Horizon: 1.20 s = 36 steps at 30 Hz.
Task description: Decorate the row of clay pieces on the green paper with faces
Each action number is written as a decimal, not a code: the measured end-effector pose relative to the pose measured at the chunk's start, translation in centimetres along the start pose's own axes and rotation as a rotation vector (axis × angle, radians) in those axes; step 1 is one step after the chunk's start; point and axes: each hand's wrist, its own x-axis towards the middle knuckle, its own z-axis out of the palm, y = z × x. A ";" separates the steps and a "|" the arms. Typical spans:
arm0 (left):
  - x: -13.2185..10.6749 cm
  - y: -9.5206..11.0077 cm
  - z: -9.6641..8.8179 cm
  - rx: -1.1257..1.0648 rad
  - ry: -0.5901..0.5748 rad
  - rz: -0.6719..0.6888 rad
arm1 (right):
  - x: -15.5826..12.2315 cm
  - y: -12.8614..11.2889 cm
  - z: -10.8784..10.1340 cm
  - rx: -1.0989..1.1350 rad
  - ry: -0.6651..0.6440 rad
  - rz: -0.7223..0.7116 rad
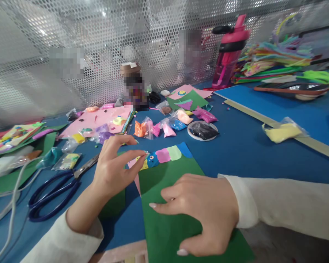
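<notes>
A person's two bare hands work over a green sheet (pixel 153 182) at the near edge of a blue counter (pixel 235 157), where a row of colored flat pieces runs along the sheet's far edge. The left hand (pixel 113 170) has its grip together, thumb and index finger meeting at a blue piece (pixel 152 160) bearing a googly eye; whether anything is pinched between the tips cannot be told. Next to the blue piece, toward the counter's right side, come a pink piece (pixel 163 155) and a pale green piece (pixel 175 153). The right hand (pixel 201 208) lies palm down over the sheet, its grip apart, the thumb spread well clear of the fingers. Dark-handled scissors (pixel 76 174) lie toward the counter's left edge, blades pointing at the left hand, near a white cable (pixel 13 197). Beyond the sheet sit small bags of colored clay (pixel 168 129) and a black lump (pixel 204 130) on a round lid (pixel 190 134). A pink bottle (pixel 229 54) stands upright by the counter's far edge, before a perforated metal screen (pixel 98 44), with a phone (pixel 293 88) toward the far right corner.
</notes>
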 end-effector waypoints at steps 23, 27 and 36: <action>-0.3 -1.2 0.3 -0.594 -0.164 -0.624 | 0.7 -2.5 3.3 -0.280 0.226 -0.079; 0.0 -0.9 0.3 -0.590 -0.120 -0.624 | 0.7 -2.3 2.9 -0.320 0.209 -0.079; -0.4 -2.2 -2.3 -0.392 -0.214 -0.520 | 0.6 -2.7 3.9 -0.304 0.238 -0.002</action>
